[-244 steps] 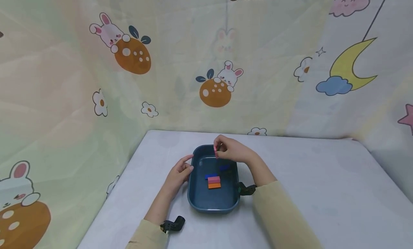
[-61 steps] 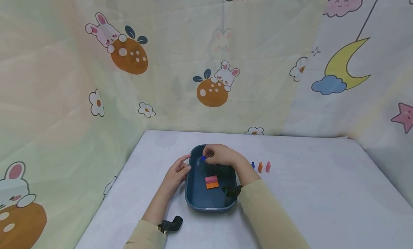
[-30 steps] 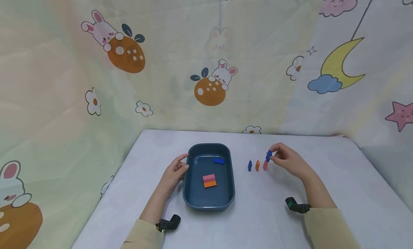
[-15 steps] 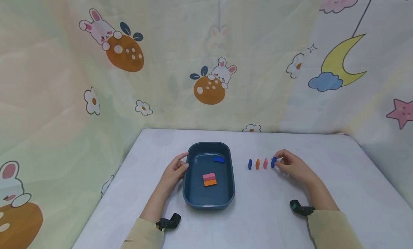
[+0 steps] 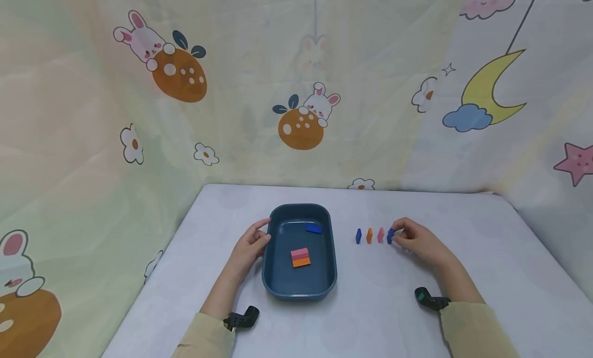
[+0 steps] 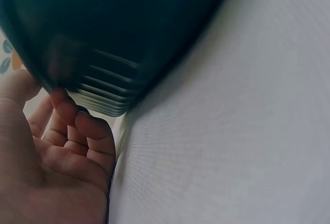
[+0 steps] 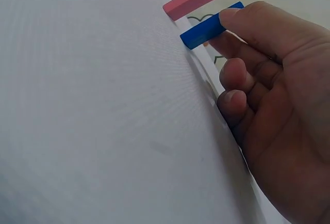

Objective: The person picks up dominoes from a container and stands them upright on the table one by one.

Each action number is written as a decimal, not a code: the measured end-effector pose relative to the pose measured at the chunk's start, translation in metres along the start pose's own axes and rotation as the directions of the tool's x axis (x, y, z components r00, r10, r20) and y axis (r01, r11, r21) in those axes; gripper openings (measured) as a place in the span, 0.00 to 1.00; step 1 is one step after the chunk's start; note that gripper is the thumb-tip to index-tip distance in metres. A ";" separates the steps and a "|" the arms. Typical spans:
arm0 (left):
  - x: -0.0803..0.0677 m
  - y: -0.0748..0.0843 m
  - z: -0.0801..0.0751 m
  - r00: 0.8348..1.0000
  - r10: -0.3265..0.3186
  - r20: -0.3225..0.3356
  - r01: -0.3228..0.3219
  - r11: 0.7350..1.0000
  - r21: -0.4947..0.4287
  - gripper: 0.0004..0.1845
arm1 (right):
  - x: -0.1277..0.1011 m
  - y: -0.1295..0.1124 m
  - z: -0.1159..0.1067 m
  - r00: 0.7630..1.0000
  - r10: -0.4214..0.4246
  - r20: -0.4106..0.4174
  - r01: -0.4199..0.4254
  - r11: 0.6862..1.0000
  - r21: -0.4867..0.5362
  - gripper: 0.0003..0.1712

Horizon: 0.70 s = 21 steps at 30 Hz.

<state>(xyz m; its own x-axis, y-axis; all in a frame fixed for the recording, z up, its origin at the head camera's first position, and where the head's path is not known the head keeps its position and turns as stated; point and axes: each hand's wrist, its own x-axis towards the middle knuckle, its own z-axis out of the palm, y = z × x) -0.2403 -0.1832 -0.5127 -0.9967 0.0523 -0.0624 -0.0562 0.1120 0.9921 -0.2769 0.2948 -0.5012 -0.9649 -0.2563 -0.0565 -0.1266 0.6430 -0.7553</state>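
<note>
My right hand (image 5: 422, 240) pinches a blue domino block (image 7: 205, 31) between thumb and forefinger. That block stands upright on the white table at the right end of a row. To its left stand a pink block (image 5: 381, 235), an orange block (image 5: 369, 235) and another blue block (image 5: 359, 236), spaced slightly apart. My left hand (image 5: 248, 248) rests against the left side of a dark blue tray (image 5: 299, 291), fingertips touching its rim and outer wall. Inside the tray lie a blue block (image 5: 313, 228), a pink block (image 5: 299, 254) and an orange block (image 5: 301, 262), the last two touching.
The white table (image 5: 370, 317) reaches back to a printed cloth (image 5: 250, 90) with rabbits and a moon. Black wrist cameras sit on both forearms, the left camera (image 5: 245, 318) close to the table in front of the tray.
My right hand took a blue block out of the tray, carried it right and lowered it beside the pink one. Over the last half second it shifted slightly left. My left hand stayed at the tray.
</note>
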 end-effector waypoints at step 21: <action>0.000 -0.004 0.001 1.000 0.024 -0.008 -0.023 1.000 0.003 0.23 | -0.002 0.003 0.001 1.000 0.004 -0.020 -0.004 1.000 0.005 0.23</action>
<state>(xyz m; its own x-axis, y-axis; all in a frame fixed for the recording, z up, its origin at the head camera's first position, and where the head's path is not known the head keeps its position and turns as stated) -0.2399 -0.1832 -0.5166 -0.9981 0.0475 -0.0382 -0.0326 0.1138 0.9930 -0.2747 0.2965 -0.5039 -0.9698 -0.2393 -0.0462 -0.1219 0.6406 -0.7582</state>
